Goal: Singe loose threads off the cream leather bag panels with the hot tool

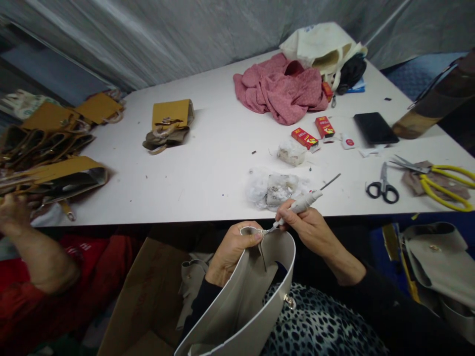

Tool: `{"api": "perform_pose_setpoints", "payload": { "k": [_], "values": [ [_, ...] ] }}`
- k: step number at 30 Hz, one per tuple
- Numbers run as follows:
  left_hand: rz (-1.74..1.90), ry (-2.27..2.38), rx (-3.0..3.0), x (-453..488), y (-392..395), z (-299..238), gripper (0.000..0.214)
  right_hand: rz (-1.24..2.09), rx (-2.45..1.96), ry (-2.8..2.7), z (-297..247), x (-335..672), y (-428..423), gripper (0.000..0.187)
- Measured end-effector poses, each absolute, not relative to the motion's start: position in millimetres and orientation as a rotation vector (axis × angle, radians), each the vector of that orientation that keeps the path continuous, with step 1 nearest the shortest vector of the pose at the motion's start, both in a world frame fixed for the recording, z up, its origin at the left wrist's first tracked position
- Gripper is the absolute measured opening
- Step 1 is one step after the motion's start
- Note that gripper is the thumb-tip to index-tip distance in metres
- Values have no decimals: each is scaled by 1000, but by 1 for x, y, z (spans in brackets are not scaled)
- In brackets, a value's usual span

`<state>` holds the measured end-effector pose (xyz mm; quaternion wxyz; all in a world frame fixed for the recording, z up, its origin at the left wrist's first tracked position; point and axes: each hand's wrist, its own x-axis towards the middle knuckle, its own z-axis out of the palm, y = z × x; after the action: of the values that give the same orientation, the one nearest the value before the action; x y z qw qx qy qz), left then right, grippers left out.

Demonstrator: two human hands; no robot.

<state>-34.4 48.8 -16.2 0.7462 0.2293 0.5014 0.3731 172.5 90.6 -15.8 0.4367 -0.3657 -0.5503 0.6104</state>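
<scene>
A beige handbag [237,296] stands open in my lap, a small metal clasp [290,301] on its right outer side. My left hand [233,247] is closed on its upper edge, the thumb pressing near a corner. In my right hand [309,225] is a white-handled tool [305,201], gripped like a pen. A thin metal rod sticks out of its far end. Its lower tip meets the handbag's edge beside my left thumb; whether it touches the material or a thread there, I cannot tell.
On the white table [200,183] lie plastic-wrapped blocks [281,190], small red boxes [305,139], black scissors [383,190], yellow-handled shears [441,185] and a phone [376,128]. A co-worker's arm [40,247] is at left beside mustard bags [63,173]. More beige bags [438,252] sit at right.
</scene>
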Motion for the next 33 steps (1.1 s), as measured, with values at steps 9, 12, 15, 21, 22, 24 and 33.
{"api": "perform_pose_setpoints", "payload": {
  "k": [9, 12, 15, 21, 22, 24, 33],
  "values": [
    [830, 1109, 499, -30, 48, -17, 39, 1498, -896, -1467, -16, 172, 90, 36],
    [859, 1121, 493, -28, 48, -17, 39, 1481, -897, -1478, -19, 171, 90, 34],
    [878, 1122, 497, -27, 47, -24, 39, 1460, -909, -1488, -23, 171, 89, 32],
    [899, 1147, 505, -25, 45, -34, 39, 1428, -890, -1455, -35, 174, 84, 24],
    [902, 1147, 512, -24, 45, -33, 39, 1432, -893, -1442, -37, 175, 83, 24],
    [913, 1157, 527, -22, 43, -32, 37, 1426, -911, -1416, -39, 175, 80, 26],
    [955, 1149, 484, -23, 42, -25, 39, 928, -684, -1969, -29, 191, 75, 21]
  ]
}}
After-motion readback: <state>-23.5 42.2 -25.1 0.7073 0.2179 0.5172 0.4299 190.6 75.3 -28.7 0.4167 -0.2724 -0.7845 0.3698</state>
